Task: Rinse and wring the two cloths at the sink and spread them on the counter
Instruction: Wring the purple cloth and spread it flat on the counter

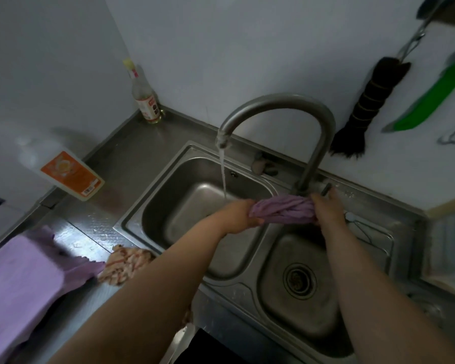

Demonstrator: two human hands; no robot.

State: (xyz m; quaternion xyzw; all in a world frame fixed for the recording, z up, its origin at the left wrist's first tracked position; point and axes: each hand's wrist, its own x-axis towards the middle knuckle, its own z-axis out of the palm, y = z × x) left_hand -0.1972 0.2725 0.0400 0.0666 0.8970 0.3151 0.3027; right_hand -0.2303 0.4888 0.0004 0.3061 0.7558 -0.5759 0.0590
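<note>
Left hand [241, 215]: clenched round the left end of a twisted purple cloth [283, 208], fingers curled about it.
Right hand [327, 208]: gripping the right end of the same twisted purple cloth, just in front of the tap's base.
Twisted purple cloth: held taut between both hands as a ropy bundle, above the divide between the two basins of the stainless steel double sink [184, 153].
Water: a thin stream [223, 177] runs from the curved grey metal tap [281, 101] into the left basin, falling just left of the left hand.
Flat purple cloth [24, 279]: spread on the steel tabletop [132, 143] at the lower left, well apart from the sink.
Patterned cloth [126, 264]: a crumpled cream and red rag, on the tabletop between the flat purple cloth and the sink's left rim, touching the purple one's edge.
Right basin: a round drain strainer [299, 281] shows at its bottom.
Bottles: a clear bottle with a yellow cap [143, 95] stands in the back corner; a white bottle with an orange label [63, 170] stands nearer on the left.
Wall: a dark bristle brush [363, 111] and a green-handled tool [431, 101] hang to the right of the tap.
</note>
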